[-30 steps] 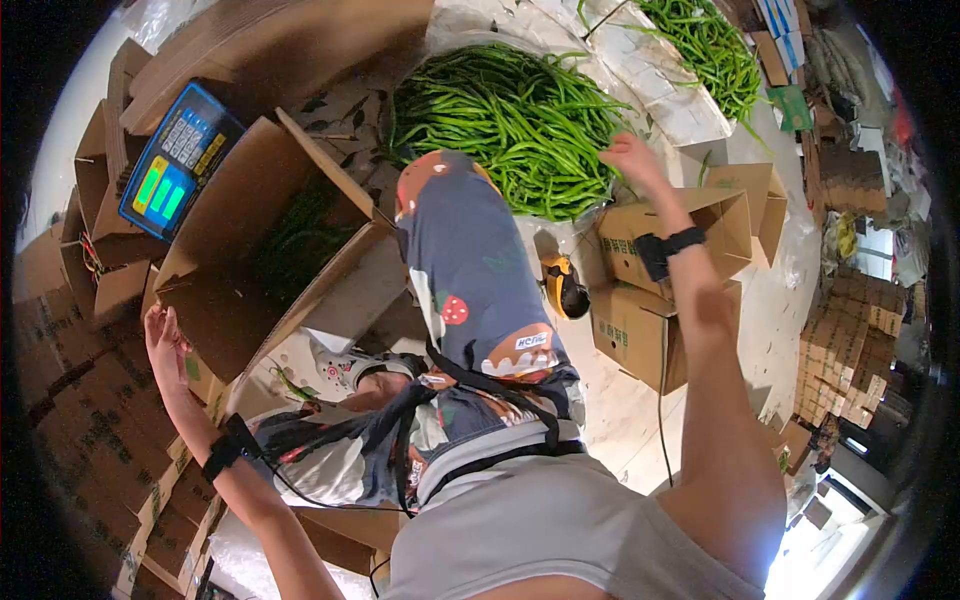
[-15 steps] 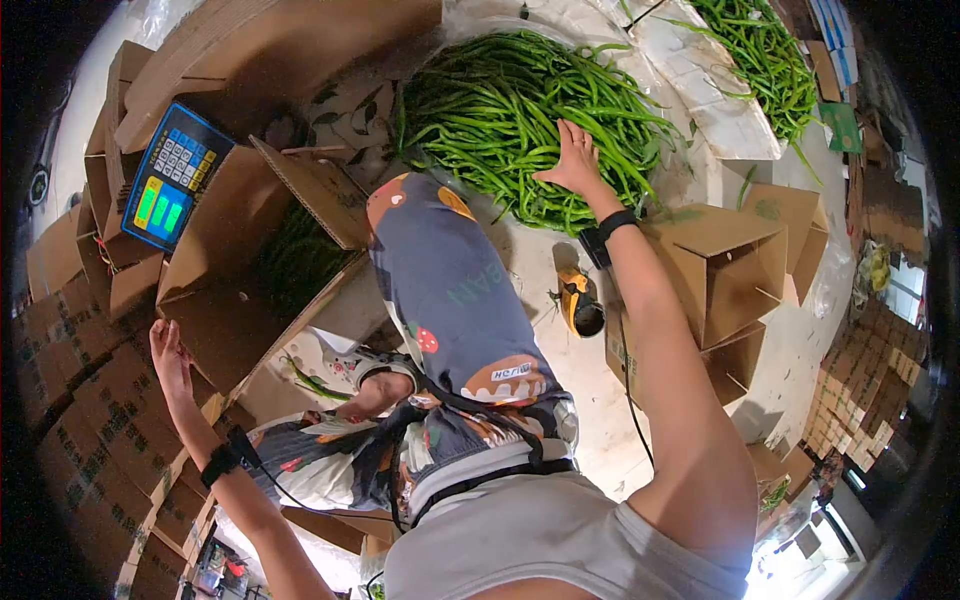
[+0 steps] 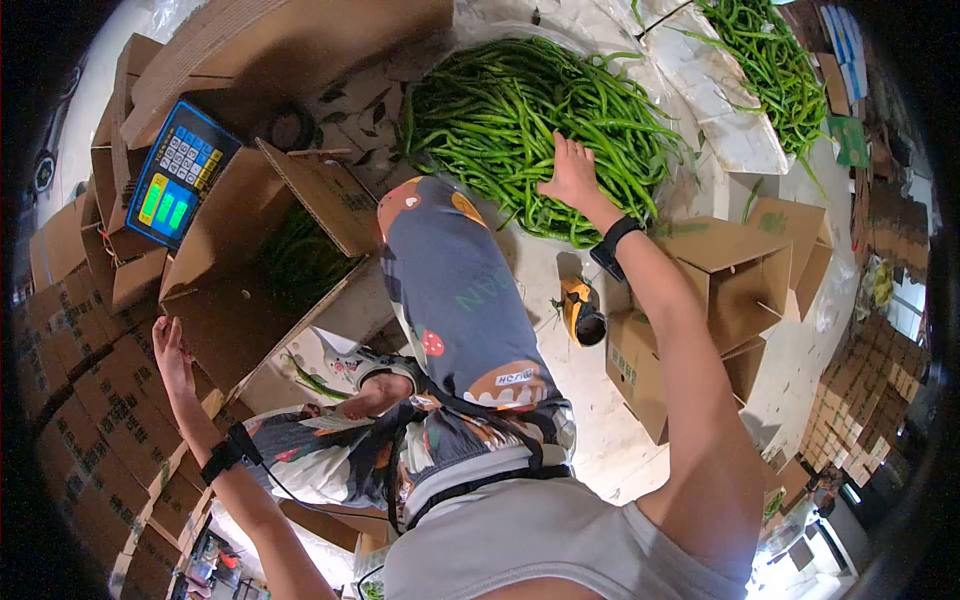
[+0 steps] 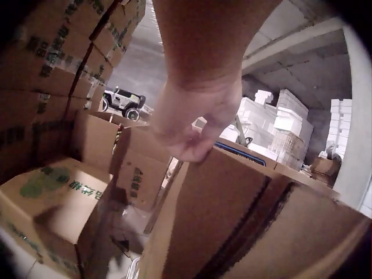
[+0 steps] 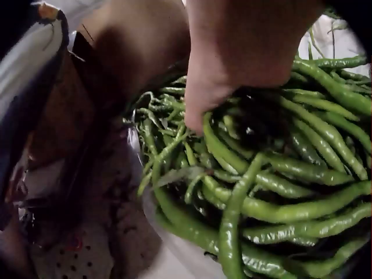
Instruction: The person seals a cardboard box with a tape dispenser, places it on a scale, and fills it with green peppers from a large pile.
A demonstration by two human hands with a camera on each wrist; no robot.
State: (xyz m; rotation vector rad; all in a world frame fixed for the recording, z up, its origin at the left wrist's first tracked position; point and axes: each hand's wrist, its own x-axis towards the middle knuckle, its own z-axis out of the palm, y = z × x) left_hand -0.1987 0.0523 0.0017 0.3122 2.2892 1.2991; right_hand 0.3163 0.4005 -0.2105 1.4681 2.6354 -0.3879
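Observation:
My left hand (image 3: 175,360) grips the near rim of an open cardboard box (image 3: 215,275), its fingertips at the edge. The left wrist view shows the hand (image 4: 195,125) with thumb and fingers at the box's top edge (image 4: 215,165). Inside the box, green peppers (image 3: 305,250) lie in shadow. On the large heap of long green peppers (image 3: 500,100), my right hand (image 3: 577,180) rests with its fingers extended. In the right wrist view the hand (image 5: 224,75) is down against the peppers (image 5: 279,209); most of its fingers are hidden there.
A blue scale (image 3: 180,170) with lit displays stands behind the box. Right of my leg are a yellow-and-black tape dispenser (image 3: 582,312) and open cartons (image 3: 725,260). More peppers (image 3: 770,75) lie at the upper right, and stacked cartons (image 3: 100,430) line the left.
From the right edge of the heap, my right hand has moved left onto the peppers, and its fingers now lie closer together. My left hand remains at the box rim. The head view has shifted slightly.

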